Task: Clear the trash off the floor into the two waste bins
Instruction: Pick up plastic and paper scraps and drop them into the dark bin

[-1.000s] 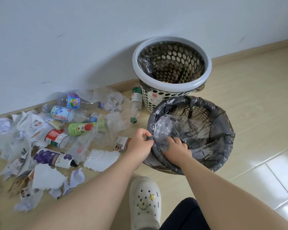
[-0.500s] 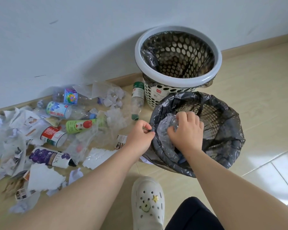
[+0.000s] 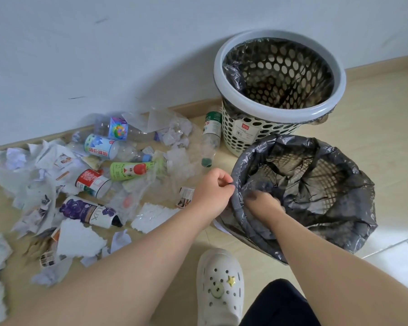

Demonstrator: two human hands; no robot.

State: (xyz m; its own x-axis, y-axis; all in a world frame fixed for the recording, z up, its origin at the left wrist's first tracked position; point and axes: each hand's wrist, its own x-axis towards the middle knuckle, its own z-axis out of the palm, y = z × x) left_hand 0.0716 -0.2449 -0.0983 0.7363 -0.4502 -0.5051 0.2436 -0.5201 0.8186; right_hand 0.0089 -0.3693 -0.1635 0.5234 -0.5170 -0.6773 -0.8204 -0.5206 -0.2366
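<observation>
Two waste bins stand by the wall: a white perforated bin (image 3: 339,74) with a dark liner, and in front of it a wicker bin wrapped in a grey-black liner (image 3: 360,191). My left hand (image 3: 212,191) pinches the liner at the near bin's left rim. My right hand (image 3: 265,204) is down inside that bin, blurred and veiled by a fold of the liner. To the left, trash covers the floor: a green apple-label bottle (image 3: 132,171), a red-label bottle (image 3: 92,182), a purple bottle (image 3: 87,210), a clear bottle with a green cap (image 3: 211,140), torn paper (image 3: 151,216) and clear plastic film.
My white clog (image 3: 219,285) is planted on the floor just below the hands. The wall and its skirting run behind the bins and the trash. Bare tiled floor lies to the right of the near bin.
My right hand has gone from the bin's left rim deeper into the bin, pushing the clear plastic down out of sight. My left hand keeps its pinch on the rim. The camera moved closer.
</observation>
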